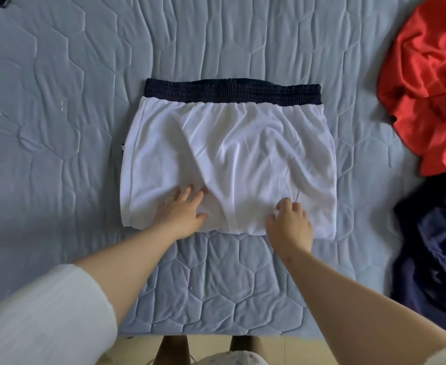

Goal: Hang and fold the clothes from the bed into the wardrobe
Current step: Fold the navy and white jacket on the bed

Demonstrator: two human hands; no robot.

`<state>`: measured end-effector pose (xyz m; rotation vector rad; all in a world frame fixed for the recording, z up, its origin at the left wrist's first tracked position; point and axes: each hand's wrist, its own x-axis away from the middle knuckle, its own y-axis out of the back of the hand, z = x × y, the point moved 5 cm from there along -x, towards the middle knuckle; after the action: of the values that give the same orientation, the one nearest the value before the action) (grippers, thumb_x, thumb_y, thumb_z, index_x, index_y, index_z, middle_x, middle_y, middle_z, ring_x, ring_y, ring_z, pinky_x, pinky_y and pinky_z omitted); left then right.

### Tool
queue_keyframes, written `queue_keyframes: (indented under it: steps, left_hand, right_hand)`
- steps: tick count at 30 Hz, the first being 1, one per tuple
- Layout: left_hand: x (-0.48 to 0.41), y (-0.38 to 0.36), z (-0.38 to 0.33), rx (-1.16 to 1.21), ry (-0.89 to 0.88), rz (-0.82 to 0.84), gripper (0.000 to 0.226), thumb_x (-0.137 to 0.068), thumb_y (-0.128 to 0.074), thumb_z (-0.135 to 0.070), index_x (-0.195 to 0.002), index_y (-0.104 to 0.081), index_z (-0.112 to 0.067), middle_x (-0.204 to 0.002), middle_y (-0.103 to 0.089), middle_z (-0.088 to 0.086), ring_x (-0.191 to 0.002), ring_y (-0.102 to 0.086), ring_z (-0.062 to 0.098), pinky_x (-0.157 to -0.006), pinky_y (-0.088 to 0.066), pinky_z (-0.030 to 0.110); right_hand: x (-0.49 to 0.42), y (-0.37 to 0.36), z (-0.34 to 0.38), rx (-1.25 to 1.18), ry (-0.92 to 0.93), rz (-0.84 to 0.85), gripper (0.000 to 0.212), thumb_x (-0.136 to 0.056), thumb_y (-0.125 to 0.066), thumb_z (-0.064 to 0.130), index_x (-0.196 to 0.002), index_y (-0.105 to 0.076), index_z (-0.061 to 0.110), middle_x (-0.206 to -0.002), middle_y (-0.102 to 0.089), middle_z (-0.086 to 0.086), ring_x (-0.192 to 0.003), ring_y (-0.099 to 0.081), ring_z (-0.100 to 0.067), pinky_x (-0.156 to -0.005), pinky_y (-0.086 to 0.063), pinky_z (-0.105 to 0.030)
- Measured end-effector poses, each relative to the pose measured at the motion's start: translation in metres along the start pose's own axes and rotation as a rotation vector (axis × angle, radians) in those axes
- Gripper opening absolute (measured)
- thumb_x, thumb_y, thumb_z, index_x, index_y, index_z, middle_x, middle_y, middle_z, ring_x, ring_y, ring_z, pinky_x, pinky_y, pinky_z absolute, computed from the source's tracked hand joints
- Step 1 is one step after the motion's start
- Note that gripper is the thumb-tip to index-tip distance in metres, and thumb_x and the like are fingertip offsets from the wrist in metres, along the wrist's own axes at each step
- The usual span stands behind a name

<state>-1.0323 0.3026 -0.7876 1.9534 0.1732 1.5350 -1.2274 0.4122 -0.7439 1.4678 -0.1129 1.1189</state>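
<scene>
White shorts (229,159) lie flat by the bed's (216,285) near edge, left hand (182,210) pressing open-palmed, right hand (289,219) pinching the hem (239,229); cloth judged light, limp, best taken at the waistband (232,93) corners.

1. The white garment (243,154) is thin, smooth, matt cloth, softly creased.
2. Its navy waistband (232,93) is ribbed, gathered elastic cloth.
3. The bed (58,101) has a matt grey-blue quilted cover, puckered along hexagon stitching.
4. The red garment (427,83) is smooth, crumpled cloth with a faint sheen.
5. The sleeve (40,320) is white ribbed knit.

White shorts (229,164), navy waistband (232,93)
</scene>
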Motion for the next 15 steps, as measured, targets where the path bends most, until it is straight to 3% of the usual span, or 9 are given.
queue_keyframes:
  steps: [2,4,7,11,13,15]
  left_hand:
    - [-0.001,0.008,-0.003,-0.033,-0.007,-0.080,0.053,-0.096,-0.034,-0.044,-0.144,-0.022,-0.027,-0.153,-0.017,0.003,-0.138,-0.020,0.028,-0.106,-0.026,0.044]
    - [-0.004,0.027,-0.006,-0.071,-0.029,-0.269,0.044,-0.095,-0.039,-0.038,-0.136,-0.038,-0.021,-0.139,-0.037,0.008,-0.124,-0.038,0.031,-0.097,-0.035,0.041]
    - [-0.014,0.055,-0.008,-0.048,-0.082,-0.425,0.042,-0.091,-0.049,-0.036,-0.128,-0.045,-0.017,-0.130,-0.042,0.009,-0.116,-0.043,0.033,-0.091,-0.038,0.041]
    - [-0.035,0.051,-0.011,0.023,-0.141,-0.216,0.066,-0.087,-0.056,-0.038,-0.142,-0.027,-0.018,-0.146,-0.025,0.004,-0.131,-0.029,0.028,-0.101,-0.034,0.039]
    - [-0.039,0.044,-0.012,0.016,-0.146,-0.161,0.072,-0.087,-0.057,-0.038,-0.146,-0.020,-0.017,-0.149,-0.019,0.003,-0.135,-0.024,0.027,-0.105,-0.030,0.038]
    - [-0.039,0.044,-0.012,0.013,-0.149,-0.194,0.068,-0.089,-0.055,-0.037,-0.145,-0.022,-0.017,-0.148,-0.022,0.003,-0.134,-0.026,0.027,-0.104,-0.031,0.038]
  right_hand:
    - [0.014,-0.022,-0.007,-0.227,-0.202,0.105,0.026,-0.092,-0.041,0.023,-0.109,-0.050,0.006,-0.117,-0.053,-0.013,-0.106,-0.050,-0.033,-0.087,-0.037,-0.038]
    - [0.025,-0.051,-0.005,-0.391,-0.319,0.311,0.040,-0.096,-0.040,0.036,-0.113,-0.055,0.003,-0.109,-0.057,-0.010,-0.104,-0.055,-0.031,-0.084,-0.040,-0.033]
    - [0.033,-0.082,0.008,-0.757,-0.465,0.495,0.051,-0.091,-0.051,0.046,-0.122,-0.054,0.007,-0.102,-0.056,-0.005,-0.091,-0.053,-0.023,-0.080,-0.045,-0.034]
    - [0.030,-0.101,0.026,-1.321,-0.694,0.526,0.048,-0.082,-0.068,0.038,-0.122,-0.053,0.017,-0.110,-0.062,-0.003,-0.092,-0.059,-0.019,-0.071,-0.048,-0.030]
    - [0.025,-0.107,0.030,-1.538,-0.764,0.477,0.035,-0.086,-0.064,0.026,-0.119,-0.056,0.016,-0.103,-0.063,-0.005,-0.093,-0.062,-0.026,-0.077,-0.051,-0.036]
    - [0.022,-0.108,0.036,-1.753,-0.825,0.394,0.031,-0.090,-0.058,0.014,-0.121,-0.054,0.012,-0.110,-0.060,-0.012,-0.094,-0.061,-0.034,-0.081,-0.051,-0.045]
